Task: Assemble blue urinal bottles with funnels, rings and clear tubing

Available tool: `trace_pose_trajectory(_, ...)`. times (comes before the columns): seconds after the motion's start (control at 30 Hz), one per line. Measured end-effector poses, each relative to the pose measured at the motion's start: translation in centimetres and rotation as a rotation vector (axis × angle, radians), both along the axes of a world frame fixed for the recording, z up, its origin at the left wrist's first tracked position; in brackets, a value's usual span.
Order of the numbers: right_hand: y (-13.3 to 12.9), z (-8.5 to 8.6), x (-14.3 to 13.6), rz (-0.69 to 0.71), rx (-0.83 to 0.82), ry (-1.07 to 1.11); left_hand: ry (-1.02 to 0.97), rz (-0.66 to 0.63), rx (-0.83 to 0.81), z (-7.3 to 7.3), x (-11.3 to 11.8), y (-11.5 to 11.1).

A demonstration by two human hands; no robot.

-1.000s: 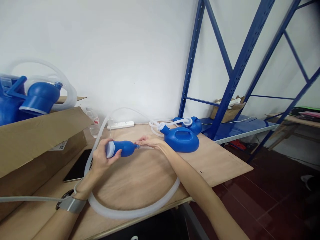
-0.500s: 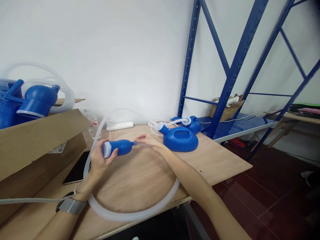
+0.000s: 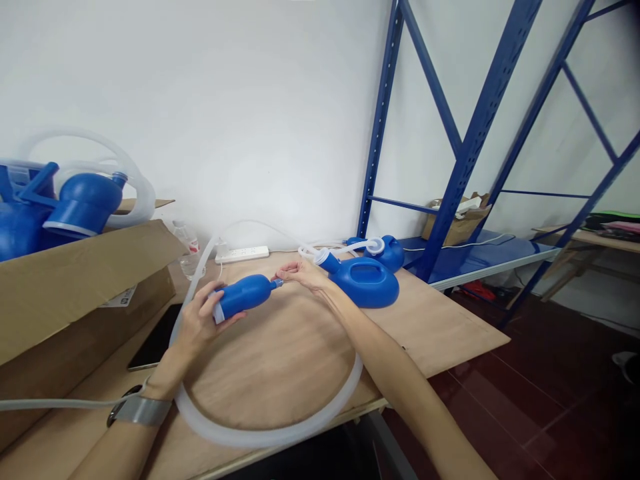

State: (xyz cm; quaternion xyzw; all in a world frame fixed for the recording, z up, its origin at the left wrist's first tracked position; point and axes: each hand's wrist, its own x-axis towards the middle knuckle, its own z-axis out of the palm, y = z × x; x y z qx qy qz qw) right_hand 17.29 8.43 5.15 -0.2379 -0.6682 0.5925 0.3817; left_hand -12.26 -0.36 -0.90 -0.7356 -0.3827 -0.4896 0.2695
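Note:
My left hand [image 3: 199, 320] is wrapped around the wide, white-rimmed end of a blue bottle-shaped plastic piece [image 3: 247, 295], held tilted over the table. Its narrow nozzle points right, with a small clear or grey tip. At that tip the fingers of my right hand [image 3: 303, 275] are pinched together; whatever lies between them is too small to make out. A thick translucent hose [image 3: 260, 437] loops on the table beneath both arms. Just right of my right hand stands a blue plastic urinal bottle [image 3: 370, 290] with a handle and an angled white-rimmed neck.
On the left, an open cardboard box [image 3: 85, 287] holds more blue plastic pieces and hoses. Near it are a black tablet-like device [image 3: 155, 337], a clear bottle [image 3: 187, 250] and a power strip [image 3: 243, 254]. Another blue bottle [image 3: 390, 252] lies behind. Blue shelving [image 3: 445, 200] rises at right.
My left hand has turned the blue piece so its nozzle tilts up, and its fingers have shifted on the rim. My right hand has moved slightly right and up with the nozzle.

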Motion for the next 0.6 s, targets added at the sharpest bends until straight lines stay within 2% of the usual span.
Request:
trace_pose_trajectory(0.1, -0.1, 0.9, 0.6, 0.002, 0.051, -0.031, 0.120, -0.004, 0.020, 0.5, 0.3, 0.0)
trace_pose_trajectory(0.23, 0.1, 1.2, 1.1, -0.010, 0.125, -0.125, 0.241, -0.008, 0.139, 1.4, 1.4, -0.3)
trace_pose_trajectory(0.33, 0.6, 0.8, 1.3, 0.016, 0.192, -0.173, 0.277, 0.048, 0.169, 1.9, 2.3, -0.7)
trace_pose_trajectory(0.47, 1.6, -0.3, 1.3, -0.025, 0.255, -0.253, 0.318, 0.085, 0.169, 2.2, 2.7, -0.9)
trace_pose_trajectory(0.6, 2.4, -1.2, 0.8, 0.004, 0.204, -0.271, 0.312, 0.078, 0.172, 2.3, 2.7, -0.8)
